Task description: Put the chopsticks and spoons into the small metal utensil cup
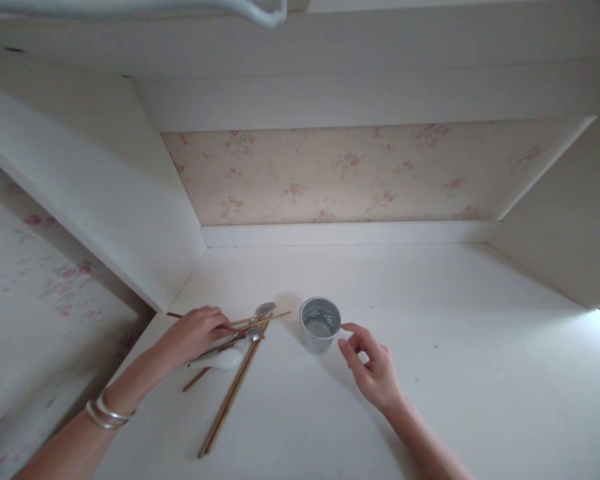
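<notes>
At the left, my left hand (200, 330) is over a loose pile of cutlery, its fingers closed round a chopstick, though the fingertips are partly hidden. The pile holds several wooden chopsticks (236, 393), metal spoons (253, 333) and a white soup spoon (225, 360). To its right stands an upright grey metal holder (317, 343) with small holes in its wall, and nothing shows inside it. My right hand (373, 367) is just right of this holder. Its thumb and index finger are apart, the index tip at or very near the rim, and it holds nothing.
The white tabletop (460, 373) is bounded by a white side panel (110, 173) on the left and another panel (560, 220) on the right. Flowered wallpaper (320, 177) covers the back. A white shelf (330, 47) overhangs the work area, with a pale cable (260, 13) at the top.
</notes>
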{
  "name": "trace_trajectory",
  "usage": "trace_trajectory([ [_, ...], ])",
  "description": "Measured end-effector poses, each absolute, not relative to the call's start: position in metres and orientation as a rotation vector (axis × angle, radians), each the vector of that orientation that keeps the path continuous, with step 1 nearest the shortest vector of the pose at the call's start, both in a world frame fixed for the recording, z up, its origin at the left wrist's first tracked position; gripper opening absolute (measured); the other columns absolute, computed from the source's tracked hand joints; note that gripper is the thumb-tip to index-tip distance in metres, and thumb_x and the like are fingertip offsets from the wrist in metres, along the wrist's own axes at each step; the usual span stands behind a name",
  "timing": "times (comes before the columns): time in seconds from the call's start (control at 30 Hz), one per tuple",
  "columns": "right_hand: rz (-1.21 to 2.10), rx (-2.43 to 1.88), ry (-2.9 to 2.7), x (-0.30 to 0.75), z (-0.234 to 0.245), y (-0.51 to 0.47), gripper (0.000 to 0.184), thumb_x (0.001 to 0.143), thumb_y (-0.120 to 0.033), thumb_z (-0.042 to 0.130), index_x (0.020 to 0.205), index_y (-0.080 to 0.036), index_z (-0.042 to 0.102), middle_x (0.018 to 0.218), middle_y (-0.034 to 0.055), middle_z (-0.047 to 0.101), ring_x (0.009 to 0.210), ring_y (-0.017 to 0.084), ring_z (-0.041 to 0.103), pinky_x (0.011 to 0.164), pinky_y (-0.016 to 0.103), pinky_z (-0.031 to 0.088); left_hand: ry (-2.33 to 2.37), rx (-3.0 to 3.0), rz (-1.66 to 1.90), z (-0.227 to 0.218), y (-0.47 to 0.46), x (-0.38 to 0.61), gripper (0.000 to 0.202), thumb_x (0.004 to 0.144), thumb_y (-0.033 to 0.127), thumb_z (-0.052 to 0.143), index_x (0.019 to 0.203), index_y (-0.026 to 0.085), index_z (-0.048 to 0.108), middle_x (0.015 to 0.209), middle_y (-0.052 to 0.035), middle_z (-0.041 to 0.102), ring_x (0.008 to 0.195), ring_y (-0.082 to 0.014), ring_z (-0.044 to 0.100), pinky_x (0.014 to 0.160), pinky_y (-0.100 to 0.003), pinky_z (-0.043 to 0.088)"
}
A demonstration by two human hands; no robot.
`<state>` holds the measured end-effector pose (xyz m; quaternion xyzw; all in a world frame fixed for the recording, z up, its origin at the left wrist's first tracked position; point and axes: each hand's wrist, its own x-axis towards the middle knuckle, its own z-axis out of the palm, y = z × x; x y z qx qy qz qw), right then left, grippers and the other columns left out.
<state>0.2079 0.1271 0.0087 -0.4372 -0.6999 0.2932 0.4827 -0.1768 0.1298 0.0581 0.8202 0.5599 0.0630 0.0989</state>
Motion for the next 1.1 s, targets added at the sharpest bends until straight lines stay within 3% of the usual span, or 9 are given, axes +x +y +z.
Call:
trace_trajectory([
  [0.2,0.717,-1.067,-1.692,0.206,0.010,0.126,0.021,0.092,-0.030,0.055,0.112,-0.023,0.055,0.060,-0.0053,0.049,0.051,0.010,0.049,0.040,0.016,0.035,1.671,2.698,0.051,0.071,0.130,-0.172,0.015,0.090,0.020,0.054,0.089,0.023,0.069,0.088,-0.0047,0.066,0.087,-0.0194,0.060,0.079,-0.031,0.041],
  [0.47,0.736,-1.093,-1.679,0.205,0.009,0.124,0.022,0.093,-0.031,0.053,0.112,-0.022,0.055,0.059,-0.0058,0.048,0.051,0.010,0.049,0.041,0.017,0.035,1.761,2.889,-0.009,0.081,0.132,-0.172,0.023,0.087,0.007,0.049,0.093,0.021,0.066,0.091,-0.0062,0.066,0.088,-0.0227,0.061,0.082,-0.038,0.044],
  [0.57,0.746,-1.101,-1.667,0.205,0.007,0.124,0.022,0.093,-0.032,0.053,0.112,-0.022,0.054,0.060,-0.0059,0.048,0.050,0.010,0.049,0.042,0.017,0.036,1.811,2.846,0.204,0.083,0.130,-0.167,0.021,0.091,0.016,0.047,0.097,0.021,0.066,0.092,-0.0061,0.067,0.088,-0.0226,0.061,0.084,-0.039,0.046],
  [0.67,0.759,-1.112,-1.620,0.204,0.005,0.125,0.023,0.092,-0.033,0.054,0.112,-0.022,0.053,0.060,-0.0062,0.047,0.050,0.010,0.048,0.041,0.018,0.034,1.851,2.631,0.650,0.094,0.126,-0.151,0.021,0.094,0.029,0.047,0.100,0.020,0.065,0.098,-0.0059,0.067,0.093,-0.0211,0.061,0.089,-0.037,0.047],
  [0.77,0.772,-1.117,-1.531,0.203,0.003,0.125,0.023,0.092,-0.034,0.054,0.111,-0.022,0.053,0.059,-0.0071,0.045,0.050,0.010,0.046,0.043,0.018,0.034,1.873,2.164,1.086,0.118,0.122,-0.124,0.024,0.091,0.039,0.053,0.104,0.022,0.063,0.100,-0.0043,0.067,0.089,-0.0186,0.063,0.086,-0.033,0.050],
  [0.87,0.837,-1.113,-1.402,0.203,0.002,0.127,0.023,0.093,-0.037,0.053,0.111,-0.023,0.053,0.056,-0.0084,0.041,0.048,0.010,0.043,0.044,0.019,0.034,1.592,1.683,1.394,0.147,0.122,-0.088,0.030,0.089,0.041,0.056,0.112,0.021,0.060,0.090,-0.0022,0.066,0.082,-0.0162,0.064,0.081,-0.031,0.054],
  [1.0,0.911,-1.103,-1.264,0.204,0.005,0.133,0.023,0.093,-0.040,0.053,0.109,-0.023,0.053,0.051,-0.0096,0.043,0.045,0.010,0.041,0.043,0.019,0.032,1.110,1.416,1.549,0.171,0.133,-0.039,0.023,0.083,0.034,0.066,0.099,0.018,0.061,0.087,-0.0014,0.064,0.081,-0.0146,0.065,0.083,-0.035,0.056],
  [1.1,0.931,-1.091,-1.197,0.206,0.006,0.137,0.024,0.093,-0.041,0.054,0.107,-0.022,0.053,0.048,-0.0099,0.044,0.044,0.009,0.040,0.043,0.019,0.031,1.012,1.372,1.498,0.171,0.150,-0.010,0.022,0.082,0.033,0.068,0.095,0.017,0.060,0.085,-0.0007,0.064,0.081,-0.0144,0.066,0.083,-0.036,0.056],
])
